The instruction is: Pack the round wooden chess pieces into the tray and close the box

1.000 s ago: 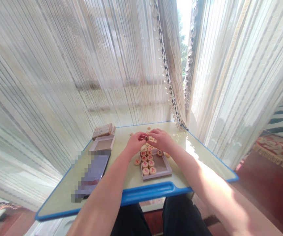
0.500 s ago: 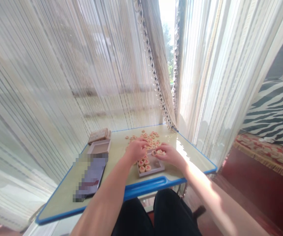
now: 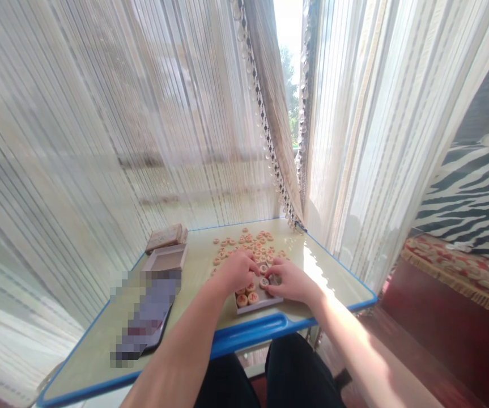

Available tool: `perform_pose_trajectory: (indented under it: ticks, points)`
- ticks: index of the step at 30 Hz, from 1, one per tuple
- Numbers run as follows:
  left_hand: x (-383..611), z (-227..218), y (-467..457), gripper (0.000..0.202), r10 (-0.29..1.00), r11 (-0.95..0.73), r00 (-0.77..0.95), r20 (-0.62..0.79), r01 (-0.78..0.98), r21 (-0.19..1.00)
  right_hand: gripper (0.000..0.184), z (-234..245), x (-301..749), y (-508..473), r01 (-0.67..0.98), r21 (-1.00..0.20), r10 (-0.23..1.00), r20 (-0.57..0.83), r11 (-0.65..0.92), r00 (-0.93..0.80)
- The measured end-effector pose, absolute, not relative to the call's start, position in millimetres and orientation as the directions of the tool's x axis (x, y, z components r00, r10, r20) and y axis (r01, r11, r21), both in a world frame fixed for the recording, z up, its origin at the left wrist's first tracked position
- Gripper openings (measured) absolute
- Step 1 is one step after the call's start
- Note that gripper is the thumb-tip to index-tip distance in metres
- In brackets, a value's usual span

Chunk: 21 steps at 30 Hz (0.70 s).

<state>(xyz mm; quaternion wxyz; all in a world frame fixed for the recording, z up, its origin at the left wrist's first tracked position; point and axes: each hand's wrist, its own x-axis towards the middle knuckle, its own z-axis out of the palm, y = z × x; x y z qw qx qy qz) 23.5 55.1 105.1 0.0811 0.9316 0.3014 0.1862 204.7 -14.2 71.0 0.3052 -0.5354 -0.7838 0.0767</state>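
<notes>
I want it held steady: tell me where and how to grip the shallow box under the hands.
Probably best to pinch the shallow box by its near wall, right of the red-marked discs, coming from the near side. That thin, low wall is uncovered there with bare floor behind it, while the left hand and right hand are over parts farther back.

Bright, daylit through a window gap at upper centre-right, bleached white, filtered by string curtains at upper left. Glares on tabletop right of centre and on right forearm. Softens markings on xiangqi pieces; stretches toward edges; pixelated at lower left.
</notes>
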Motion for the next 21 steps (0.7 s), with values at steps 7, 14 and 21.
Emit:
perform_pose_trajectory:
  ticks: [7,14,21]
  points:
    - [25.6,101.6,55.6,0.038,0.575,-0.815,0.768,0.282,0.507,0.28,0.016,71.1,203.6,-13.8,0.752,-0.474,0.867,0.422,0.459,-0.264]
    - [28.4,107.6,48.0,0.035,0.55,-0.835,0.788,0.277,0.507,0.214,0.013,71.4,203.1,-12.5,0.749,-0.493,0.878,0.409,0.442,-0.248]
    - [29.3,104.7,48.8,0.039,0.566,-0.824,0.782,0.262,0.533,0.192,0.015,70.8,202.9,-11.9,0.765,-0.506,0.89,0.413,0.399,-0.191]
